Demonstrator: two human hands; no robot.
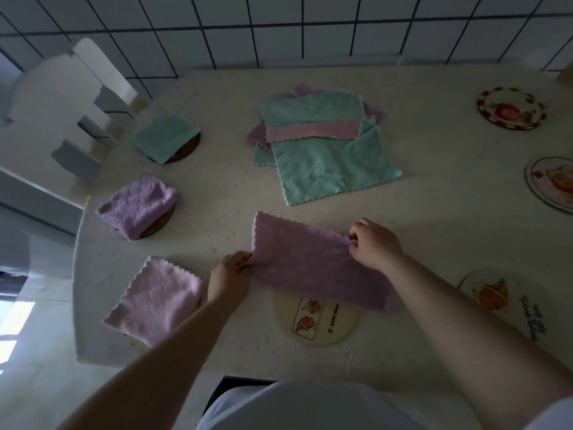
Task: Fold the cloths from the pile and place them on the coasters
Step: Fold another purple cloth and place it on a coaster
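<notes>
Looking down on the pale patterned tablecloth-covered table [434, 212], I see the unsorted pile of teal and pink cloths [319, 144] well beyond my hands. Nearer, the lilac quilted microfibre cloth [310, 262] is folded into a long strip, its long axis running left to right between my hands, its near edge overlapping the round cream cartoon coaster [316, 324]. My left hand [229, 277] pinches the left end and my right hand [372, 243] pinches the right end; I'd judge the next fold brings one end across.
</notes>
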